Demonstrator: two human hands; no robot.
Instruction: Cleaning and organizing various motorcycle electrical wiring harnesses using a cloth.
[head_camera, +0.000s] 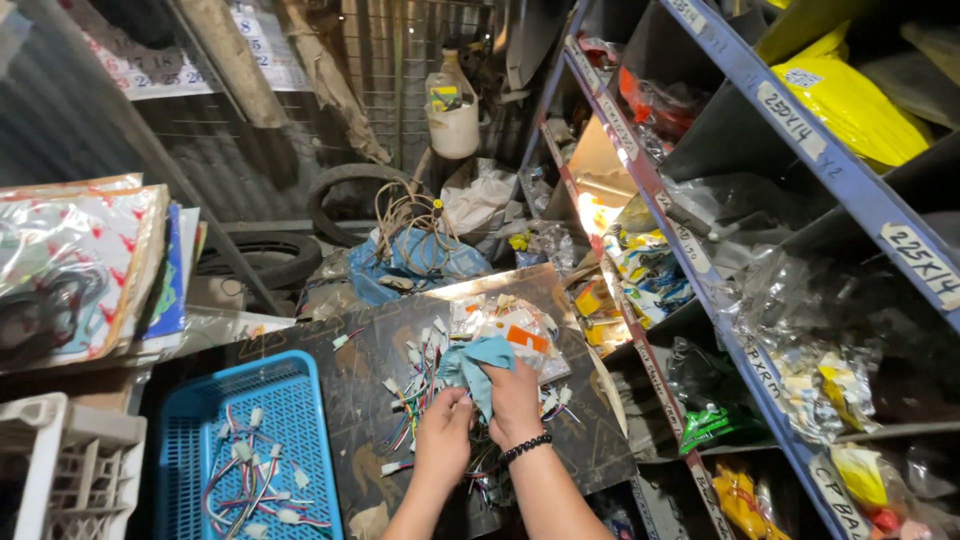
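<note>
Teal cloth, soft and crumpled (474, 362), bunched under the right hand (515, 398), fingers curled and clamped over it, a black bead bracelet (525, 447) on the wrist. Left hand (443, 432) just beside, fingertips drawn together and pinching into the heap of thin coloured wires with small white plastic connectors (420, 400); exactly which wire, impossible to tell. Both hands low over a dark, scratched flat board (365, 380), the cloth touching the wire heap. Nearby to the left, a blue perforated plastic basket (290, 400) holding a few more of the same wires, and beside that a white slatted plastic crate (70, 470). Just beyond the cloth, clear plastic packets with orange and white contents (510, 325). Farther left, a stack of flat printed packets (80, 260). Farther back, a blue crumpled plastic bag (415, 262) with a tangle of pale cord on top, black rubber tyres (265, 262) beside it, and a white plastic jug (453, 110) high against the corrugated wall. Along the right, grey-blue metal shelving (800, 130) with bagged parts, a yellow bag (850, 105) uppermost.
</note>
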